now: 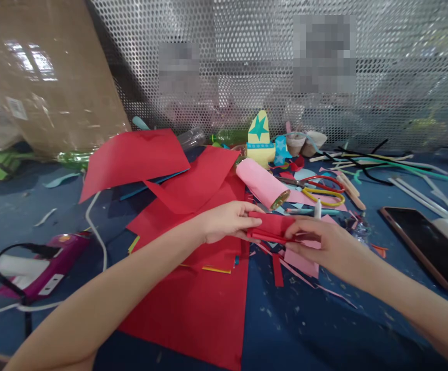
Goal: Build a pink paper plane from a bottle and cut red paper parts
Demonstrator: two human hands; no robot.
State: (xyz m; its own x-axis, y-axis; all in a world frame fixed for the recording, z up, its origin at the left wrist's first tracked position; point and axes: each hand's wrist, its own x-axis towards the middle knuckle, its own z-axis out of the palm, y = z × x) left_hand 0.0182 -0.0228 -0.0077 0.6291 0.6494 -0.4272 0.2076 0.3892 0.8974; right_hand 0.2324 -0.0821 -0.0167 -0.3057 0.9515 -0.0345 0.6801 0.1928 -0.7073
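A small folded piece of red paper (pixel 272 225) is held between my two hands over the table. My left hand (pixel 229 221) pinches its left end, the thumb on the near face. At the right end, the fingers of my right hand (pixel 320 239) close on the same paper. Large red sheets (pixel 212 309) lie under and beside my left arm. Just beyond the hands rests a roll wrapped in pink paper (pixel 262 181). Scissors (pixel 320 189) with one red and one yellow handle lie past my right hand. A narrow red strip (pixel 277 269) lies below the folded paper.
A dark phone (pixel 428 245) lies at the right. On the left are a purple power strip (pixel 49 265) and cables. A yellow paper craft with a teal star (pixel 260 131) stands at the back, before a perforated metal panel (pixel 239 67). Pipe cleaners (pixel 378 162) and paper scraps are scattered rightward.
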